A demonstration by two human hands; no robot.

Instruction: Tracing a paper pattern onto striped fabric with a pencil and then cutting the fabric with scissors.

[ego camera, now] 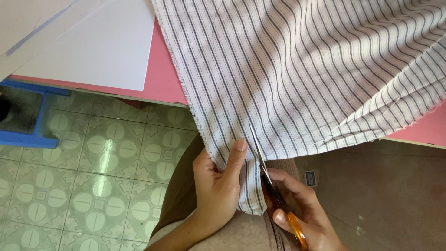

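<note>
We see a large piece of white cotton-like fabric with thin dark stripes (302,69); it covers much of a pink table top (162,79) and hangs over the table's near edge, down toward the person's lap. The left hand (216,183) pinches the hanging strip of this fabric, with the thumb pressed flat on the front of the cloth and the other fingers curled behind it; the frayed left edge of the fabric runs just beside this hand. The right hand (297,207) is closed around a pair of scissors with silver metal blades and orange plastic handles (274,186); the blades point up and away from the person and their tip lies on the cloth, just to the right of the left thumb; a cut line in the fabric goes along the blades, so the narrow strip in the left hand is partly separated from the rest.

On the left part of the table lies a large white sheet of paper (102,46); under the table we see a floor of pale green tiles with round patterns (93,172), and at the far left a blue stool frame (39,116). The person wears brown clothing (186,186).
</note>
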